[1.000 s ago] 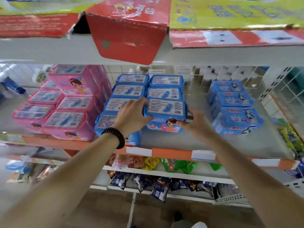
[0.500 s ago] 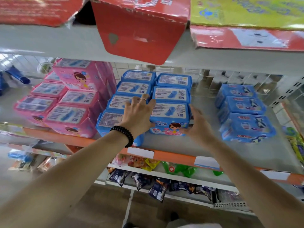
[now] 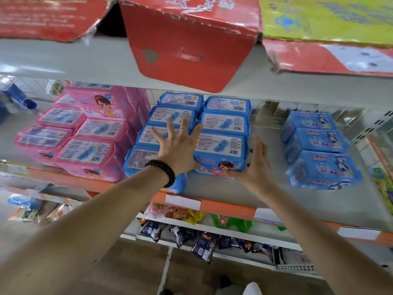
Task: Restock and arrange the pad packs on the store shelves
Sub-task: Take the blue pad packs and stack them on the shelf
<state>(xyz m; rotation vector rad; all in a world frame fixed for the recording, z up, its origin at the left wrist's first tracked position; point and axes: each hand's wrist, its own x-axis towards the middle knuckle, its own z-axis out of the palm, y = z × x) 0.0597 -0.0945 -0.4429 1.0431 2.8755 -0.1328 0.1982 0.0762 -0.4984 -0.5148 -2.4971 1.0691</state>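
Note:
Blue pad packs stand in two rows on the grey shelf (image 3: 212, 188). The front pack of the right row (image 3: 221, 152) shows a cartoon girl on its face. My left hand (image 3: 177, 143), with a ring and a black bead bracelet, lies with fingers spread wide between the two rows, its palm against the front pack's left side. My right hand (image 3: 256, 165) presses flat against that pack's right side. The left blue row (image 3: 144, 158) sits partly behind my left wrist. Pink pad packs (image 3: 89, 154) are stacked further left.
A third row of darker blue packs (image 3: 321, 165) stands to the right, with bare shelf between. A red carton (image 3: 187, 39) overhangs the upper shelf right above the blue rows. Snack bags (image 3: 202, 243) hang on a lower shelf. Orange price rail (image 3: 225, 207) edges the shelf.
My left hand has let go of the front pack and spread its fingers. The pack now sits on the shelf further back in its row. My right hand stays flat on its side.

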